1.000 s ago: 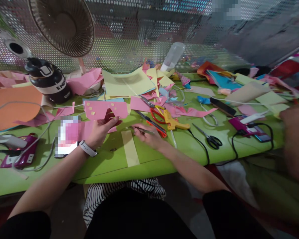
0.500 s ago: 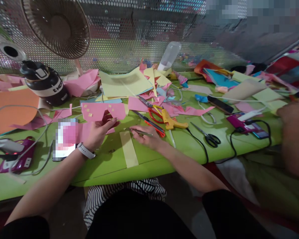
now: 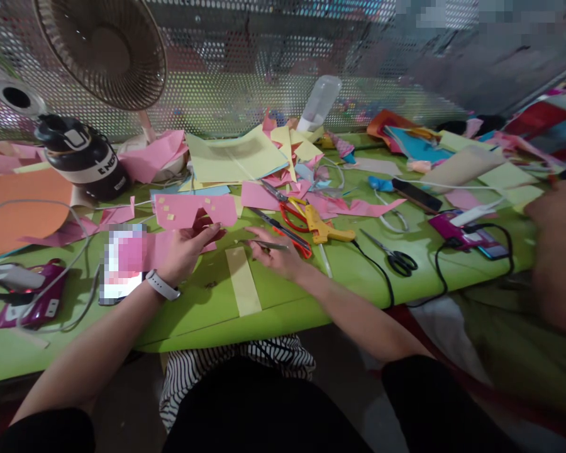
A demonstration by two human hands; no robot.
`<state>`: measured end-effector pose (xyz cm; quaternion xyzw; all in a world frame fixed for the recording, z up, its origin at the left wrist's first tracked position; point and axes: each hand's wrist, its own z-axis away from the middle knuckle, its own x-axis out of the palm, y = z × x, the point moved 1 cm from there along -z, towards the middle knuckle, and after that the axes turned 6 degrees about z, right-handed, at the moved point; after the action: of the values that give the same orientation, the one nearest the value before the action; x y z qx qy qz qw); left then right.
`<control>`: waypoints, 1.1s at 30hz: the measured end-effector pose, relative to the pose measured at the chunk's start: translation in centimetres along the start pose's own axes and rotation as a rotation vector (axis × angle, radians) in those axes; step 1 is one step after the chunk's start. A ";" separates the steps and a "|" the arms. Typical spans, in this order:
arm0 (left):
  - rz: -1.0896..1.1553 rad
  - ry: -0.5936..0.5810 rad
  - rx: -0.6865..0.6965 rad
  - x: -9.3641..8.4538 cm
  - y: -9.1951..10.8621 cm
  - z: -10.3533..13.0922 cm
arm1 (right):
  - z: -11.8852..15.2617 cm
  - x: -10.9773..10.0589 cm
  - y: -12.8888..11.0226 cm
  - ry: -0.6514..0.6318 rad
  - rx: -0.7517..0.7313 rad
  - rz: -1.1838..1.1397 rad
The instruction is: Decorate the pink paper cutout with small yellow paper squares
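Note:
My left hand (image 3: 187, 250) is closed on a piece of pink paper (image 3: 179, 212), thumb and fingers at its lower edge. Small pale yellow squares are stuck on that paper. In my right hand (image 3: 285, 259) lies a thin pair of metal tweezers (image 3: 270, 245), its tips pointing left toward the left hand. The index finger is stretched out above the tweezers. Below the tweezers' tips, a pale yellow paper strip (image 3: 244, 283) lies flat on the green table (image 3: 183, 324).
To the right lie a red-handled cutter (image 3: 287, 234), a yellow glue gun (image 3: 327, 229) and black scissors (image 3: 399, 261). A lit phone (image 3: 122, 264) is by my left wrist. Paper scraps, a black bottle (image 3: 87, 160) and a fan (image 3: 108, 50) stand behind. Another person's arm (image 3: 559, 251) is at right.
The right hand has drawn back slightly to the right, and its index finger has straightened away from the tweezers. The left hand and pink paper have stayed almost still.

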<state>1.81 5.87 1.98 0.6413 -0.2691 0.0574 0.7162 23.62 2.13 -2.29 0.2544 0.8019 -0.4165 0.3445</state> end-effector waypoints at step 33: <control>-0.125 -0.116 -0.049 1.1 -0.4 0.9 | 0.2 -2.6 -4.9 0.306 -0.179 0.181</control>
<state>2.69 4.66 2.16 0.6413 -0.2711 -0.0313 0.7171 21.93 -0.89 2.06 0.3541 0.8526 -0.2674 0.2758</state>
